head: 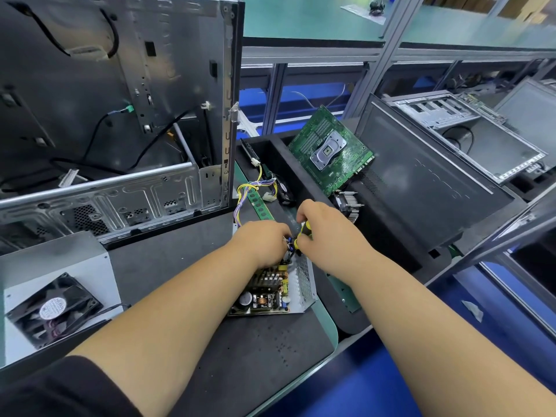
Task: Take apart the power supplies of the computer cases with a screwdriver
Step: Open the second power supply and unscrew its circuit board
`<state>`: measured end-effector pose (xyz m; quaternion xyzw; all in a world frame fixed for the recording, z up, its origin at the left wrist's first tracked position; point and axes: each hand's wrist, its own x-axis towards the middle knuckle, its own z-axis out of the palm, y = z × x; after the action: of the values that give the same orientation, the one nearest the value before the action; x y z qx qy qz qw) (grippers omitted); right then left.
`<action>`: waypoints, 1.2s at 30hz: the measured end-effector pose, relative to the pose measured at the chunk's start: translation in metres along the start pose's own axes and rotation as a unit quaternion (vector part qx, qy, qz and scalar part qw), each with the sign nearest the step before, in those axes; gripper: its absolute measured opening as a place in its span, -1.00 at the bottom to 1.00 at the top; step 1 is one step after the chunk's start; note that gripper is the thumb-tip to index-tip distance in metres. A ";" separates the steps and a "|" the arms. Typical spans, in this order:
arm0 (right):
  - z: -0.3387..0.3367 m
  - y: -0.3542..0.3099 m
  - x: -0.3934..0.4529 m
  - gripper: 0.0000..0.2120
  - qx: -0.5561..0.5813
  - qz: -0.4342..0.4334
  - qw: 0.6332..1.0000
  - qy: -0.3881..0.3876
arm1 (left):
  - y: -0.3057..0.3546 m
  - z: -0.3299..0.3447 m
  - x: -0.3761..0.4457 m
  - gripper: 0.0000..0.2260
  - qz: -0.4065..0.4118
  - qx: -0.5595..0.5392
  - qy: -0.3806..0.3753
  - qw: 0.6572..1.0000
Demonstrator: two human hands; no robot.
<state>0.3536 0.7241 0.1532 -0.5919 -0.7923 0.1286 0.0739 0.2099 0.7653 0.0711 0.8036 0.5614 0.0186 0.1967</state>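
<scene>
An opened power supply lies on the dark mat in the middle, its circuit board with coils and capacitors bare. My right hand grips a yellow-and-black screwdriver held upright over the far end of the board. My left hand lies on the same end, its fingers curled round the wires there. Its bundle of yellow and purple cables runs away from the board. The power supply's grey cover with a black fan lies at the left.
An empty computer case stands open at the back left. A black bin to the right holds a green motherboard and a heatsink. A green memory stick lies beyond my hands. More cases sit at far right.
</scene>
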 end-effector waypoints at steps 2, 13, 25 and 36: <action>0.001 0.000 -0.002 -0.83 -0.001 0.002 1.000 -0.007 | 0.000 0.001 0.000 -0.68 -0.001 0.001 -0.004 1.000; 0.001 0.001 -0.002 -0.84 -0.009 -0.005 1.000 0.001 | 0.000 0.000 0.000 -0.68 -0.006 0.003 -0.007 1.000; 0.003 0.002 -0.001 -0.79 -0.078 0.004 0.997 0.001 | 0.000 -0.002 -0.001 -0.68 -0.004 0.003 -0.017 1.000; 0.007 0.000 -0.005 -0.68 -0.135 -0.007 0.991 0.009 | 0.000 -0.001 -0.001 -0.72 0.000 0.003 -0.016 1.000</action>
<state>0.3531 0.7190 0.1472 -0.5918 -0.8059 0.0147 0.0012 0.2096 0.7641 0.0720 0.8044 0.5583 0.0036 0.2031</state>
